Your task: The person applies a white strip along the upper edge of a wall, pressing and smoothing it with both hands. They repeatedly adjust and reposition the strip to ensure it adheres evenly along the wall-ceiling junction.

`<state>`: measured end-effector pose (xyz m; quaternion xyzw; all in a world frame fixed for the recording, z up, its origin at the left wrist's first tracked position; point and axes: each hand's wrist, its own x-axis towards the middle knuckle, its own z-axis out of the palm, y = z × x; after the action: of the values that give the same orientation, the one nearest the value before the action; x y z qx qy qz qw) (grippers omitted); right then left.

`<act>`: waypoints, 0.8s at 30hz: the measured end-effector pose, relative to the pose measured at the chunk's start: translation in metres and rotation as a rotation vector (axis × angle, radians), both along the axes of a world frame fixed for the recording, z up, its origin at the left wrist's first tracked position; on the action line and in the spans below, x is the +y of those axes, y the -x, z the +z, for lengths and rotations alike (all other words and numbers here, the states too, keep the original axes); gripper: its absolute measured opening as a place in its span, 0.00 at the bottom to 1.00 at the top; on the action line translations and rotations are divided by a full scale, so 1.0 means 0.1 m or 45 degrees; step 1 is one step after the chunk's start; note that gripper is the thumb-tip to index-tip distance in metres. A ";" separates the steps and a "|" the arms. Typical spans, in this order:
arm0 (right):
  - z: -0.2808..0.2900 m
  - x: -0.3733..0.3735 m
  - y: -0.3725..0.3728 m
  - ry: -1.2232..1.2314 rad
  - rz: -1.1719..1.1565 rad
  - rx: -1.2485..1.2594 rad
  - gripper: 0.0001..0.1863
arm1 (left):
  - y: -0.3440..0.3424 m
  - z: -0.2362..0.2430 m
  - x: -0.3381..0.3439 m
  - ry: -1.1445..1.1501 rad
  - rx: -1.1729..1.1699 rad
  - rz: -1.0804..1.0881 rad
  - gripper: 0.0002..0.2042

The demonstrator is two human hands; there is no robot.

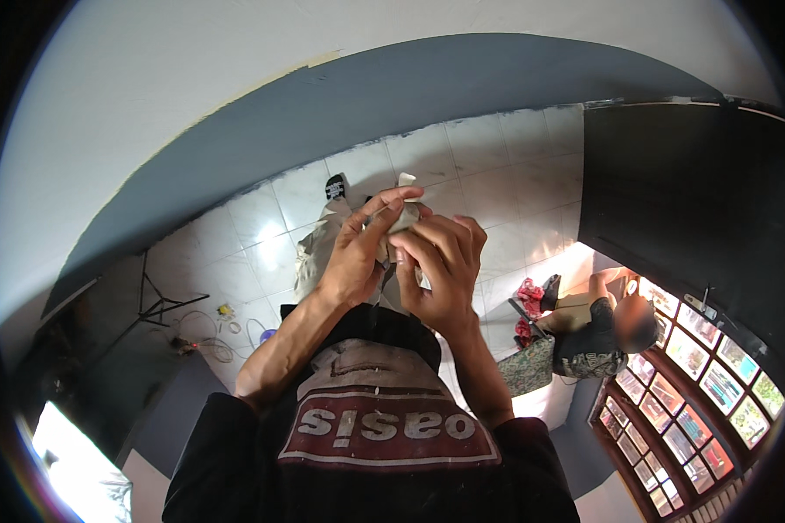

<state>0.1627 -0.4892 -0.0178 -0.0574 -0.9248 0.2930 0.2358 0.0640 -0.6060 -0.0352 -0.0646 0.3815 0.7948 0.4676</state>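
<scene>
I am standing and looking straight down my own chest, and both my hands are raised in front of me over the tiled floor (497, 174). My left hand (358, 253) and my right hand (440, 270) meet around a small pale wad (403, 220) that looks like crumpled paper or cloth; I cannot tell which. My left grip is closed on it, with the thumb and forefinger stretched up along its top edge. My right grip is closed on it too, fingers curled over the near side, so that only a little of the wad shows between the two hands. The hands touch each other at the fingertips.

Below the hands I see my light trousers (318, 248) and one dark shoe (336, 186) on the white tiles. My black shirt (375, 418) with its red printed patch fills the lower middle of the view.

To my left on the floor lie a dark stand (161, 307) and some loose white cables (214, 336). To my right another person (597, 336) sits low near the floor, beside a red cloth (529, 298) and a patterned cushion (528, 366). A wooden window grille (689, 392) with many small panes is at the lower right, and a dark door (680, 209) stands above it.
</scene>
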 end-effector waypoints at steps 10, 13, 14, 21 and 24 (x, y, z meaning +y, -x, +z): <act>-0.13 -0.48 0.30 2.148 -0.136 0.233 0.47 | 0.07 0.65 -0.21 -0.163 -0.235 0.176 0.12; 0.05 -0.54 0.33 3.068 0.516 0.358 0.45 | -0.04 0.41 -0.28 0.221 0.840 0.036 0.13; 0.15 -0.59 0.33 2.818 0.361 0.305 0.44 | 0.02 0.33 -0.35 0.390 1.299 -0.060 0.08; 0.37 -0.59 0.37 1.627 -0.043 0.312 0.40 | -0.16 0.46 -0.26 0.270 1.748 0.075 0.43; 0.30 -0.50 0.42 1.459 -0.175 0.226 0.46 | -0.12 0.44 -0.23 0.173 1.671 0.057 0.55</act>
<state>0.1207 -0.5392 0.0125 -0.2108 -0.5895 0.7344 0.2622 0.0762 -0.6287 0.0093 0.3960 0.6352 0.6529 0.1160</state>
